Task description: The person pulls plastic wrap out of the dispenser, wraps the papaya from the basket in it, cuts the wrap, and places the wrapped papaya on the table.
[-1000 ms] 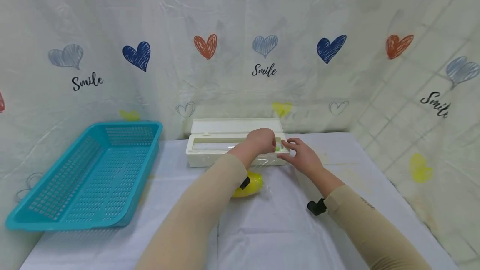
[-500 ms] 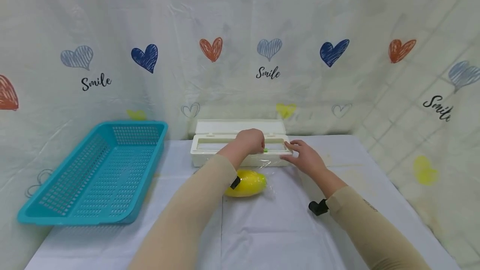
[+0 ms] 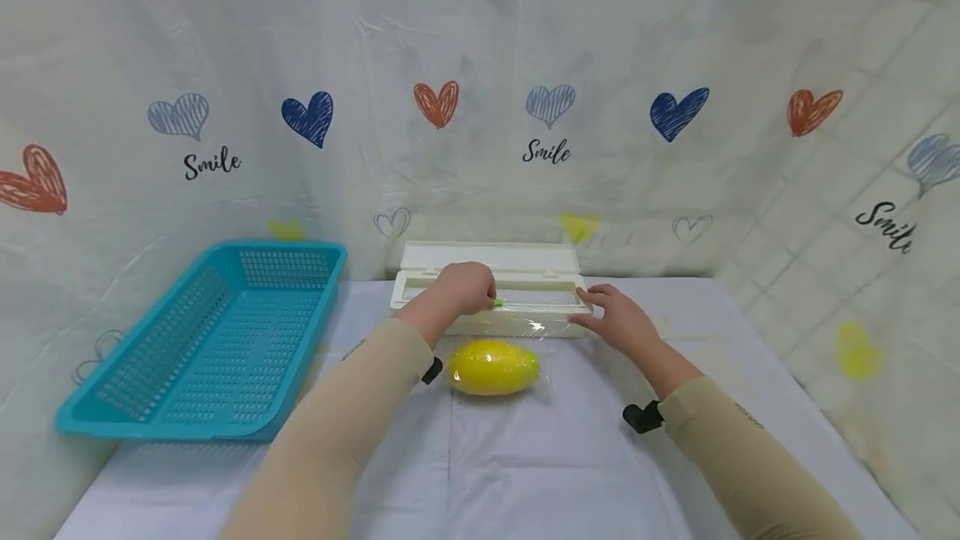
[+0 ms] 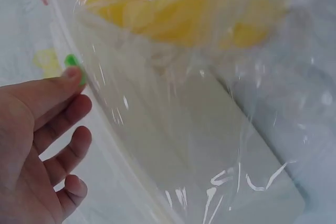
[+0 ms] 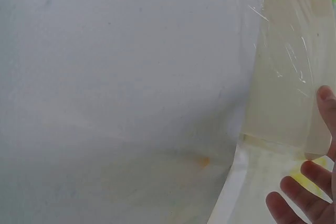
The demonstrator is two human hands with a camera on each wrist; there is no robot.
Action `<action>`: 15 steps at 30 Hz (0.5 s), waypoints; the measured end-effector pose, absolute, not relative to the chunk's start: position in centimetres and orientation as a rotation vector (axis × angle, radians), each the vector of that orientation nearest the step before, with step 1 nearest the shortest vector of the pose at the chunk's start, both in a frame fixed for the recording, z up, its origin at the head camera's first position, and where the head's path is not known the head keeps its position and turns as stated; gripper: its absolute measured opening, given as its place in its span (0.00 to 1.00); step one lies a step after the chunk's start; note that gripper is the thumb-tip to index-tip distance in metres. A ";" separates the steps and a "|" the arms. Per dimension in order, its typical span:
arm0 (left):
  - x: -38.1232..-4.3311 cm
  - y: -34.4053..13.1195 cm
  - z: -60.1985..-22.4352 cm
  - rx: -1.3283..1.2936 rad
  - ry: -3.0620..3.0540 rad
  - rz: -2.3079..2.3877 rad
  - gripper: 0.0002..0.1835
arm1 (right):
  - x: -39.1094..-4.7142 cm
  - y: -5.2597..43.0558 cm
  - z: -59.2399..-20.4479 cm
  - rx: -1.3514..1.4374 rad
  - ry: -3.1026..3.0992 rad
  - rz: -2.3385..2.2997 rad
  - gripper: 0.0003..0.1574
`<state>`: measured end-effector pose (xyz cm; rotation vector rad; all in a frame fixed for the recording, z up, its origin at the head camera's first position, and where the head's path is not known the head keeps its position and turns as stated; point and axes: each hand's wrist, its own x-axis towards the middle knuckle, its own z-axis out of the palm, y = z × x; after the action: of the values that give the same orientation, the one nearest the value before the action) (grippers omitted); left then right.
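A white cling film dispenser (image 3: 510,323) lies at the back of the table with its lid (image 3: 487,255) tilted back. My left hand (image 3: 461,286) pinches the small green slide cutter (image 4: 72,61) at the dispenser's front edge; its other fingers curl loosely in the left wrist view. My right hand (image 3: 622,319) grips the dispenser's right end, thumb on the front face. Clear film (image 4: 157,98) hangs down over the front. Just before the dispenser lies a yellow fruit-like thing (image 3: 491,367) with a green tip, covered by shiny film.
A turquoise plastic basket (image 3: 165,430) with perforated sides stands at the left of the table. White cloth (image 3: 555,473) covers the tabletop. Behind it hangs a pale curtain (image 3: 480,182) printed with hearts and the word "Smile".
My left hand has slid the green cutter leftward along the dispenser from near its right end to about the middle. More of the yellow thing shows. My right hand stays on the right end.
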<state>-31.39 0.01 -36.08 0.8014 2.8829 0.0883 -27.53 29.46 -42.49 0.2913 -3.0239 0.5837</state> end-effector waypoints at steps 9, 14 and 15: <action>-31.8 -5.5 -36.1 0.736 2.918 0.027 0.06 | -27.4 29.0 -42.0 0.299 -3.030 0.600 0.46; -31.4 -8.8 -36.1 0.702 2.913 0.048 0.08 | -27.3 29.2 -41.9 0.263 -3.064 0.605 0.47; -31.3 -9.2 -36.1 0.705 2.913 0.055 0.08 | -27.4 29.2 -41.9 0.263 -3.068 0.602 0.47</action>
<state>-31.31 -9.18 -36.07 0.7045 2.9126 0.0550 -27.36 29.19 -41.88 0.2628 -3.0682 0.6019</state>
